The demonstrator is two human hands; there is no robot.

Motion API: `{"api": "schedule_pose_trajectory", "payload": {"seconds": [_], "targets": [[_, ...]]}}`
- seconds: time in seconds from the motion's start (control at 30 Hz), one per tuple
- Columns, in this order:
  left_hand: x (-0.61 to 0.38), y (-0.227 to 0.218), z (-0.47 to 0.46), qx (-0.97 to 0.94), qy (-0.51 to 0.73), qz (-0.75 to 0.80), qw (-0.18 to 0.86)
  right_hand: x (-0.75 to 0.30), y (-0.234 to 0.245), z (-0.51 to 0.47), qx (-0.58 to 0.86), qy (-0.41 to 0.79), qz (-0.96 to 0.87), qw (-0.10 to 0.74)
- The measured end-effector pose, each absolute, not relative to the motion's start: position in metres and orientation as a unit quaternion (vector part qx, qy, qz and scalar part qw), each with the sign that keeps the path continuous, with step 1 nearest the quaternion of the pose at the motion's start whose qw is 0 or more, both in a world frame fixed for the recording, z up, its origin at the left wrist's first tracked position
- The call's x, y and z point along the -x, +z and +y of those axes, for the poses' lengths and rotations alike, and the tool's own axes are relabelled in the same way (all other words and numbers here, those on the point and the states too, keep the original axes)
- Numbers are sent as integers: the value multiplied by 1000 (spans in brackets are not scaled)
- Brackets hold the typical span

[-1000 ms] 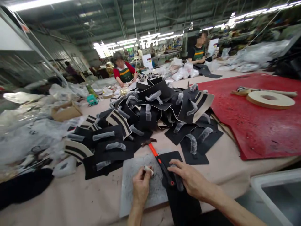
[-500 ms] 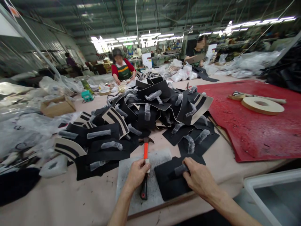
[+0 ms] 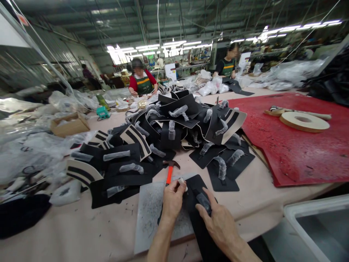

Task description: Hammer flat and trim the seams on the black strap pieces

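My left hand (image 3: pixel 173 200) is closed in a pinch on a small whitish lump (image 3: pixel 181 181), over a grey scuffed work slab (image 3: pixel 152 211) at the table's near edge. An orange-handled hammer (image 3: pixel 170 173) lies on the slab just beyond that hand. My right hand (image 3: pixel 216 222) presses a black cut piece (image 3: pixel 196 183) with a wrapped grey strip (image 3: pixel 204 199) under its fingers; the fingers are stretched flat on it. A big heap of black and cream striped pieces (image 3: pixel 163 134) lies behind.
A red mat (image 3: pixel 294 145) with a roll of tan tape (image 3: pixel 304 121) covers the table's right side. Plastic bags (image 3: pixel 32 145) and a cardboard box (image 3: pixel 69 125) sit left. A white bin (image 3: pixel 313 225) stands at the near right. Two people work at the far end.
My left hand let go of the hammer handle and moved right with the whitish lump. My right hand turned the black piece lengthwise and slid nearer to me.
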State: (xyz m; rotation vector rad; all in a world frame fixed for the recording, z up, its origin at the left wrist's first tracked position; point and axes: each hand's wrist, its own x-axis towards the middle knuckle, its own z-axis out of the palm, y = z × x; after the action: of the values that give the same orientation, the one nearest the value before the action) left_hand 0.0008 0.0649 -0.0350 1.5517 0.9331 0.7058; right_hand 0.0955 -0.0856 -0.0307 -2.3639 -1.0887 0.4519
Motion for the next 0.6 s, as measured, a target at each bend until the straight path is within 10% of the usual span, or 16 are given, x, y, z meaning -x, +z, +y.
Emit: {"api": "schedule_pose_trajectory", "payload": {"seconds": [0.6], "targets": [[-44,-75,63,-650,331,391,560,-94,-43,-80,862,181,-431,198]]}}
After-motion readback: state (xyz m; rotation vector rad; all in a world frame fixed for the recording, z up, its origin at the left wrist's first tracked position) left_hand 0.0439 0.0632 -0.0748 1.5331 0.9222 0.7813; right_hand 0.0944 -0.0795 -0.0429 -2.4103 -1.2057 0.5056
